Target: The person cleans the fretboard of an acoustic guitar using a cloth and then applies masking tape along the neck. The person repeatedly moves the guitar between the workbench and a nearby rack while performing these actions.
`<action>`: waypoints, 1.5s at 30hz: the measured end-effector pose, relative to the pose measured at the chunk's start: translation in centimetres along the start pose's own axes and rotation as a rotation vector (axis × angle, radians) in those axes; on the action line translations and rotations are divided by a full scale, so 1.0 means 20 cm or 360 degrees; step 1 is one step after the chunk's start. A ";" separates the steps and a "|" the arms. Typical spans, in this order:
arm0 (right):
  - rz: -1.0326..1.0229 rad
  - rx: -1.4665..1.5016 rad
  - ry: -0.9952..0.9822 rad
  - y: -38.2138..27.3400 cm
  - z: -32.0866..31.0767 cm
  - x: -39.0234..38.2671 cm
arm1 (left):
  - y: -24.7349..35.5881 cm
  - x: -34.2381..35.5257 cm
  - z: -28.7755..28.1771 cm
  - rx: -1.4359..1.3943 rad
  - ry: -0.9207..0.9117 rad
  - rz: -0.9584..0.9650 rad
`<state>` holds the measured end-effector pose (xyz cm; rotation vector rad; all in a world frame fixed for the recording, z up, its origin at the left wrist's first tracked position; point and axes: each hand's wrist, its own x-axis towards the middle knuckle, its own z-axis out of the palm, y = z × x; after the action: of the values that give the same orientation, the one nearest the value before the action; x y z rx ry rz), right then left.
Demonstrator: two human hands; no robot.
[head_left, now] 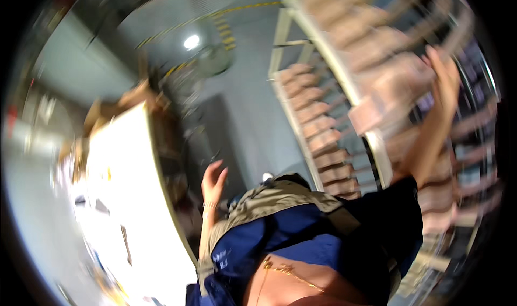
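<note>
My right hand (446, 85) reaches up to the right over a rack, arm outstretched. Its fingers are at the far end of a pinkish-tan, moulded-looking piece (388, 99) and appear closed on it; motion blur hides the exact grip. That piece lies across the rack's pale rail (323, 42), its near end sticking out past the rail. Similar pinkish pieces (377, 45) sit in a row beside it. My left hand (214, 181) hangs low near the white table, fingers apart, with nothing in it.
Lower on the rack, another row of pinkish pieces (315, 112) rests along its shelf. A bright white table (129, 198) stands at left, with brown cardboard boxes (141, 94) at its far end. Yellow-and-black tape (245, 7) marks the grey floor.
</note>
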<state>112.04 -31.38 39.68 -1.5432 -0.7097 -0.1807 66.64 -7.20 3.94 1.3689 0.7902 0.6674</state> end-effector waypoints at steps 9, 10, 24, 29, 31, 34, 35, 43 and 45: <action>0.1075 0.1644 -0.1422 -0.05 1.33 -0.58 | 0.17 -0.35 -0.63 -0.0026 0.0336 0.0178; 0.1232 0.1656 -0.1569 -0.06 1.51 -0.70 | 0.13 -0.46 -0.68 -0.0073 0.0549 0.0164; 0.3305 0.0618 -0.1936 -0.19 2.84 -2.69 | 0.17 -1.59 -1.37 0.1736 0.2757 -0.0762; 0.3483 0.0456 -0.2436 -0.05 3.00 -2.82 | 0.19 -0.98 -1.82 0.1809 0.2261 -0.0138; 0.3556 0.0184 -0.2856 -0.02 3.10 -2.75 | 0.12 -0.82 -1.98 0.1869 0.2143 -0.0247; 0.3378 0.0307 -0.2990 -0.05 3.17 -2.67 | 0.10 -0.70 -2.16 0.2206 0.1768 -0.0567; 0.3377 0.0218 -0.3093 -0.04 3.19 -2.65 | 0.11 -0.67 -2.18 0.2088 0.1618 -0.0698; 0.2843 -0.0258 -0.4139 -0.15 3.30 -2.50 | -0.11 -0.73 -2.28 0.2051 0.1588 -0.0638; 0.2628 -0.0106 -0.4346 -0.18 3.33 -2.47 | -0.08 -0.73 -2.29 0.1732 0.1770 -0.0572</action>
<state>50.81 15.50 8.67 0.6155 0.5426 -2.4894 20.89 7.62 2.58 1.6511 2.4896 0.7095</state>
